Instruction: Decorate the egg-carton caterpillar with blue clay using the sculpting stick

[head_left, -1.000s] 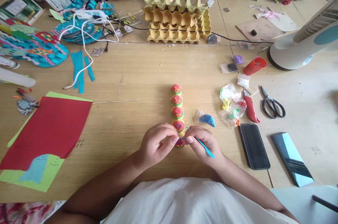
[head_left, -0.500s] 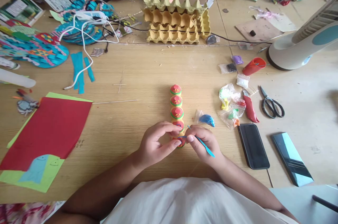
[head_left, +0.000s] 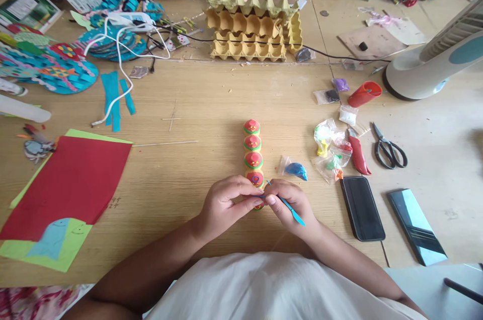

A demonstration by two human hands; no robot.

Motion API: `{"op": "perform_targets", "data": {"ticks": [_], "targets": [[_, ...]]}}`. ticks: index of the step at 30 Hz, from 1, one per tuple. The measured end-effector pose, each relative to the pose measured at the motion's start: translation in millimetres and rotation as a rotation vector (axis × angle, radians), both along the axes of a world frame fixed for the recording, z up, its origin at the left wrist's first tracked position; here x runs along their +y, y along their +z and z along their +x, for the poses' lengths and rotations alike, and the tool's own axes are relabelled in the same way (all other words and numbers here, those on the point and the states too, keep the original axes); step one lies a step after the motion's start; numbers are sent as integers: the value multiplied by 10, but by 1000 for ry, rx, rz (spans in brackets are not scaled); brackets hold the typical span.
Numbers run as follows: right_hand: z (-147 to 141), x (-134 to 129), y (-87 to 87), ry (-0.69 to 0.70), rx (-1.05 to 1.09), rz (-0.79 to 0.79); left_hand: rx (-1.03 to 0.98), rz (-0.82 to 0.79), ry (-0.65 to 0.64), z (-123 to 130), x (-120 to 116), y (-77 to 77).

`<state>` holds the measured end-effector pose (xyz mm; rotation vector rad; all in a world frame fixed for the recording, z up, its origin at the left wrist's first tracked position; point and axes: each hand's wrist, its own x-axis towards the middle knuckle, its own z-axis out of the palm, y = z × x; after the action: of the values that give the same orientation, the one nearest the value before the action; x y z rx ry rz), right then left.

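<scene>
A vertical row of red, green and yellow decorated cups point(head_left: 252, 160) stands on the table before me. On the fourth cup lies a small blue ring point(head_left: 255, 179). Over the nearest cup, mostly hidden by my fingers, my left hand point(head_left: 230, 202) pinches one end of a thin blue strand point(head_left: 259, 195). My right hand point(head_left: 292, 202) has its fingertips at the strand's other end and also holds a blue modelling tool point(head_left: 294, 212), its wide end pointing down to the right. A bag of blue clay point(head_left: 296, 170) lies just beyond my right hand.
Right: clay bags point(head_left: 332, 151), a red knife point(head_left: 359, 153), scissors point(head_left: 390, 148), a red cup point(head_left: 364, 93) and two phones point(head_left: 363, 208). Left: red paper point(head_left: 71, 184) and blue strips point(head_left: 110, 98). Egg cartons point(head_left: 249, 51) stand at the back; a white appliance point(head_left: 411, 76) is far right.
The thumb and index finger of my left hand have closed together on the blue strand, and that hand has moved slightly right, closer to my right hand.
</scene>
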<state>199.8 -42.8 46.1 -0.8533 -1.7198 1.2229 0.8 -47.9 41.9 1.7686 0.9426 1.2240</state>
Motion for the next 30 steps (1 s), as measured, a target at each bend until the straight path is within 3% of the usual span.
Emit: {"op": "perform_targets", "data": {"ticks": [12, 25, 30], "targets": [[6, -66, -14, 20, 119, -296, 71, 99, 68, -60, 21, 49], [-12, -16, 40, -35, 29, -55, 98, 101, 48, -56, 26, 81], [-9, -15, 41, -42, 5, -71, 89, 103, 43, -46, 32, 84]]}}
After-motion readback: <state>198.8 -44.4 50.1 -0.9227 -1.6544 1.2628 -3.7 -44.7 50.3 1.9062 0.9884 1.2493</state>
